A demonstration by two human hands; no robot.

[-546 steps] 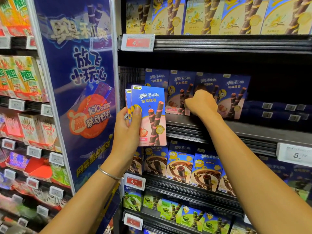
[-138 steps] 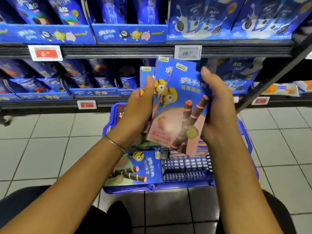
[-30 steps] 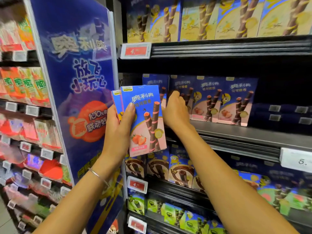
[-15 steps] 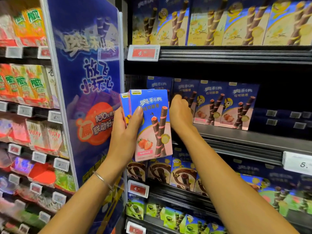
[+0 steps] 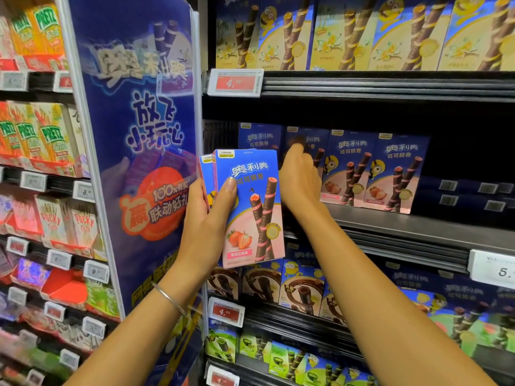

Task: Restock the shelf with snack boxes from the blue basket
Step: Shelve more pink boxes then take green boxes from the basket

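My left hand holds two blue strawberry snack boxes upright in front of the middle shelf; the rear box peeks out on the left. My right hand reaches into that shelf, its fingers curled on the upper part of a standing snack box, second from the left in the row. One box stands to its left and two more to its right. The blue basket is out of view.
A blue promotional panel juts out left of the shelf. Yellow boxes fill the shelf above, chocolate ones the shelf below. To the right of the row the shelf is dark. Pretz and Pocky boxes stand far left.
Since 4.6 s ago I turned from the basket to the shelf. In the last second my right hand shifted slightly right and deeper onto the shelf box; my left hand kept its two boxes.
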